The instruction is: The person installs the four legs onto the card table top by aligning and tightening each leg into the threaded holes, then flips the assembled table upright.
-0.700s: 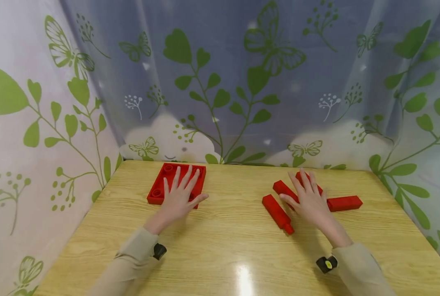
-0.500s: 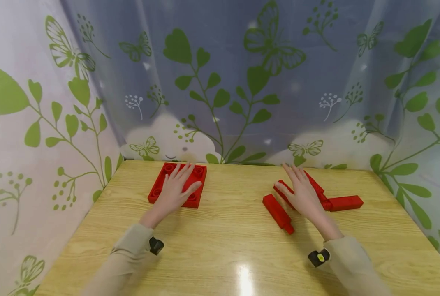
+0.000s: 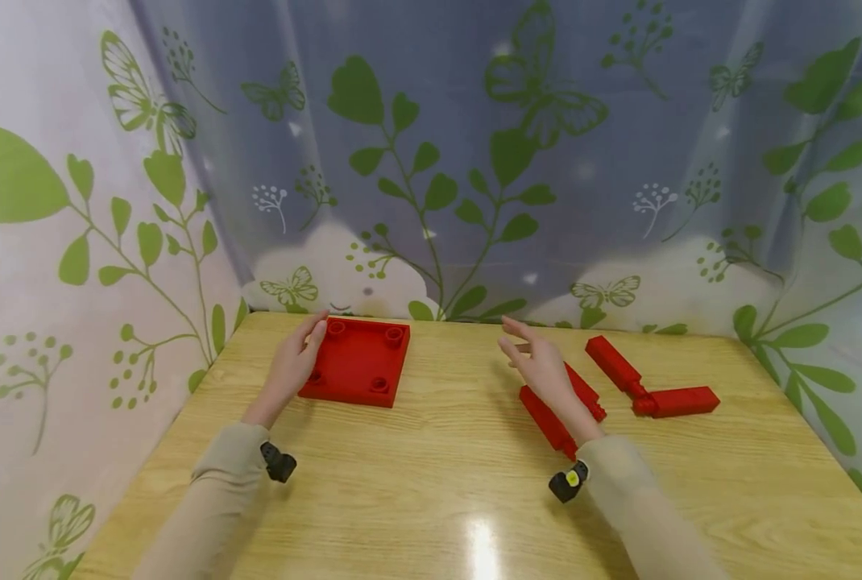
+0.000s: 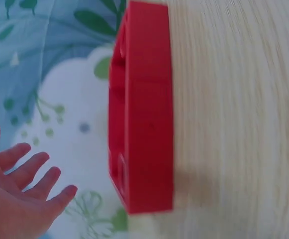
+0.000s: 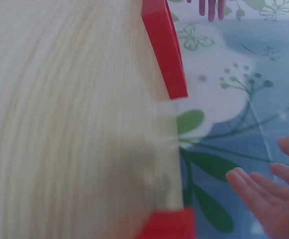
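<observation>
A square red tray-like plate (image 3: pixel 351 362) with a raised rim and a round socket at each corner lies on the table at the left. My left hand (image 3: pixel 291 366) is at its left edge, fingers extended and holding nothing; in the left wrist view the plate's side wall (image 4: pixel 150 109) faces the camera. My right hand (image 3: pixel 542 366) is in the air over two red square pegs, a front one (image 3: pixel 544 419) and one partly hidden behind the wrist (image 3: pixel 583 391). Its fingers are relaxed and hold nothing.
Farther right lie two more red pegs, one slanting (image 3: pixel 612 362) and one sideways (image 3: pixel 681 401), their knobbed ends close together. A leaf-patterned curtain (image 3: pixel 460 161) stands behind the wooden table (image 3: pixel 416 483) and along its sides.
My left hand has moved left off the plate's top to its left edge. My right hand has swung left from above the pegs, with its palm turning inward. Plate and pegs stay put.
</observation>
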{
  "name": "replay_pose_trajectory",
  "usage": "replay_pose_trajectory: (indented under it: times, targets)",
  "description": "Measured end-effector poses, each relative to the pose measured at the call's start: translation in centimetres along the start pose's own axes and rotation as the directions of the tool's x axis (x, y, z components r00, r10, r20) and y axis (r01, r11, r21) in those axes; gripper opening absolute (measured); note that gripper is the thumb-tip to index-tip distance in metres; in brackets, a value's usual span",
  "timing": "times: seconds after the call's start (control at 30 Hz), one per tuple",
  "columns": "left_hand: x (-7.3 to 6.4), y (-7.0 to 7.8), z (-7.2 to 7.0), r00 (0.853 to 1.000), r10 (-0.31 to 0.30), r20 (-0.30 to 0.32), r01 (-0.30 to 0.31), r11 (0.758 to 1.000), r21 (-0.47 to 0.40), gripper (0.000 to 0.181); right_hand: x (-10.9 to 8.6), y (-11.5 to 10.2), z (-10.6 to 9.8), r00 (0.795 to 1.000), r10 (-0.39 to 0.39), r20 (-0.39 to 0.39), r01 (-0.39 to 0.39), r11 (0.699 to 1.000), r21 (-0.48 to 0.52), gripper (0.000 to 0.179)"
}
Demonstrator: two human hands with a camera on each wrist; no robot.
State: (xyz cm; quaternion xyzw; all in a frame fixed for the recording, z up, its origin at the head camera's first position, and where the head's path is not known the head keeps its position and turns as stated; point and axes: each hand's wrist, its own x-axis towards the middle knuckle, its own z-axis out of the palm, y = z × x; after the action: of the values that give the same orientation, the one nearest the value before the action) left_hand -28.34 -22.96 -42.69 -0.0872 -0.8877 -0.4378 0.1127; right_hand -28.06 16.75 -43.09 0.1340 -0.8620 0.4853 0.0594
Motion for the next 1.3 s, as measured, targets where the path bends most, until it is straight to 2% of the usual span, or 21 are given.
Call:
replay_pose_trajectory:
  times: [0.13, 0.27, 0.53, 0.8, 1.0, 1.07, 1.23, 1.3]
  targets:
    - [0.1, -2.0, -0.8, 0.998, -0.07, -0.008, 0.07, 0.998, 0.008, 0.048, 0.7, -0.4, 2.3, 0.998, 0.044, 0.048, -0.048, 0.994, 0.101, 0.05]
    - [0.1, -3.7, -1.0, 0.993, -0.115, 0.012, 0.114, 0.992, 0.05, 0.045, 1.1, -0.8, 4.6, 0.994, 0.048, 0.1, -0.062, 0.988, 0.139, 0.049]
    - [0.2, -6.0, -0.8, 0.975, -0.191, 0.116, 0.175, 0.975, 0.138, 0.041, 1.4, -1.7, 9.0, 0.979, 0.065, 0.191, -0.115, 0.958, 0.262, 0.046]
    - [0.3, -6.1, -0.6, 0.962, -0.243, 0.127, 0.23, 0.967, 0.107, 0.042, 1.7, -2.3, 11.7, 0.973, 0.091, 0.212, -0.154, 0.939, 0.306, 0.044]
    - [-0.3, -5.6, -0.4, 0.952, -0.279, 0.129, 0.268, 0.959, 0.095, 0.042, 1.7, -2.8, 12.7, 0.968, 0.129, 0.214, -0.194, 0.928, 0.319, 0.045]
    - [-0.6, -5.6, -0.4, 0.953, -0.275, 0.13, 0.266, 0.96, 0.085, 0.042, 1.6, -2.9, 12.9, 0.967, 0.138, 0.213, -0.203, 0.924, 0.323, 0.046]
    - [-1.3, -5.1, -0.1, 0.951, -0.273, 0.142, 0.269, 0.962, 0.047, 0.041, 1.6, -2.9, 13.5, 0.965, 0.161, 0.208, -0.222, 0.923, 0.314, 0.051]
    - [-1.5, -4.8, 0.0, 0.946, -0.285, 0.152, 0.285, 0.958, 0.027, 0.041, 1.6, -2.9, 13.7, 0.968, 0.164, 0.191, -0.214, 0.936, 0.28, 0.052]
